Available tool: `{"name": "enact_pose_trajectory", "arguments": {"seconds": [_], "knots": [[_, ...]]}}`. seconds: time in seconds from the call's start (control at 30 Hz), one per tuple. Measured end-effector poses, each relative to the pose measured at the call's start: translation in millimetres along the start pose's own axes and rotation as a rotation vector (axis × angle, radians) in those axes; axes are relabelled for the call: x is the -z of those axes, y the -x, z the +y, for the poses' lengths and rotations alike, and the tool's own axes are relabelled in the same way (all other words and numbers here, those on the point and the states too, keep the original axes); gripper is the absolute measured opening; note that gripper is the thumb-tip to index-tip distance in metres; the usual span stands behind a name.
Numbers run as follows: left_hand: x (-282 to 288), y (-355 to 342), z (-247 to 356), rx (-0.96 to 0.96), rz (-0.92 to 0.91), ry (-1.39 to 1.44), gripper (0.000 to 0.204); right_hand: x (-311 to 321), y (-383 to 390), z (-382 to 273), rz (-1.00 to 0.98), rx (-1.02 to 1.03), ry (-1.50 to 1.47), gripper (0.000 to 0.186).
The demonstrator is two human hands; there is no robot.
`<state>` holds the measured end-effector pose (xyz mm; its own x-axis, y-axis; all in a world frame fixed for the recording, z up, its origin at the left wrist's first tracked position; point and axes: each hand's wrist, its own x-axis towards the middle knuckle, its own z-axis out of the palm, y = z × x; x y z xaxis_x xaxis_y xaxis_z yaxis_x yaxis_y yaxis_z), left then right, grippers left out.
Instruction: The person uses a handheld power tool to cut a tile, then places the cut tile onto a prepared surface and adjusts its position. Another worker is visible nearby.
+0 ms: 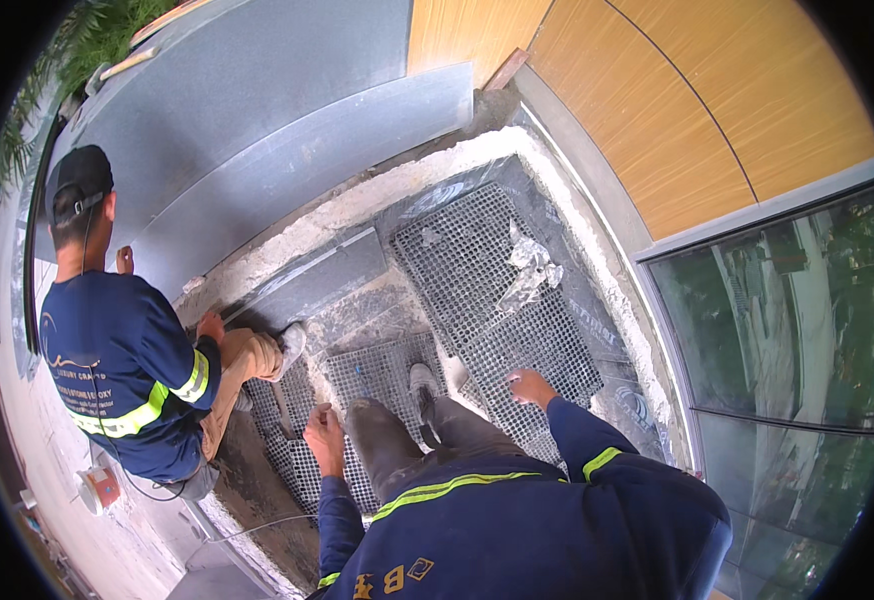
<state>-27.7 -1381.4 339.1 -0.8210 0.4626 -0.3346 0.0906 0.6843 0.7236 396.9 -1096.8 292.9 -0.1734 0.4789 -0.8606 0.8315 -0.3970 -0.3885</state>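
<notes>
My left hand [325, 440] hangs beside my left knee, fingers curled in, nothing visible in it. On the other side, my right hand [531, 387] is held above black plastic grid panels [522, 360], its fingers also curled with no object showing. The hands are apart and neither touches a panel. More grid panel [382, 368] lies under and around my legs. A crumpled silvery plastic sheet [532, 265] rests on the far grid panel [457, 235].
A co-worker [132, 350] crouches at left, one hand near a grey stone slab [317, 280] along the pit's side. Tall grey panels [257, 120] stand behind. Glass [777, 310] and wood-look cladding [677, 110] border the right. An orange-and-white bucket [102, 490] stands at lower left.
</notes>
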Motion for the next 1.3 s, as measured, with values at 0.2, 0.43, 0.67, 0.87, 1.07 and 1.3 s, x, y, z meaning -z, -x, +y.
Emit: {"name": "enact_pose_trajectory", "arguments": {"seconds": [0.2,0.43,0.67,0.87,1.07,1.3], "knots": [[-75.3,-110.0,116.1,-0.362,0.014,-0.212,0.022,55.1,-0.2,14.2,0.036,-0.012,-0.432,0.025],[-205.6,-220.4,326.3,-0.403,-0.171,-0.085,0.02,100.4,26.0,11.2,0.081,-0.232,-0.87,0.026],[-366.3,-350.0,470.1,-0.487,-0.247,-0.046,0.018,423.2,-146.9,-222.8,0.41,0.234,-0.028,0.036],[-330.5,-369.1,505.8,-0.062,-0.408,-0.306,0.013,601.5,-116.5,-524.6,0.561,0.357,-0.183,0.026],[-293.7,-334.4,546.8,0.051,-0.483,-0.206,0.016,653.4,-52.9,-554.2,0.295,0.413,0.326,0.029],[-311.2,-338.0,631.9,-0.049,-0.175,-0.144,0.019,752.5,10.2,-580.6,0.27,0.077,0.745,0.027]]}}
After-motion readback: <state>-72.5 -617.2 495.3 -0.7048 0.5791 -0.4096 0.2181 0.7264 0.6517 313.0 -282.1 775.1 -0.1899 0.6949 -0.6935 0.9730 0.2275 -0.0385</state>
